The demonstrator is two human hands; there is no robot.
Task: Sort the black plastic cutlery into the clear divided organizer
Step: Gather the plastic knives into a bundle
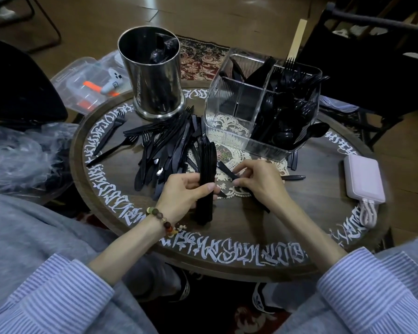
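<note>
On round table (227,227), slim black knives (206,179)

Dim, soft indoor light is falling from above, leaving the black cutlery pile (169,145) murky. Glare is streaking the steel canister (155,75) and clear organizer (229,112). Wide-angle distortion is bending the desk (239,227) rim, and corners are blurring.

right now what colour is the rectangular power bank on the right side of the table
Pale pink, with a matching pink cable; the rectangular power bank shows in the head view.
</note>
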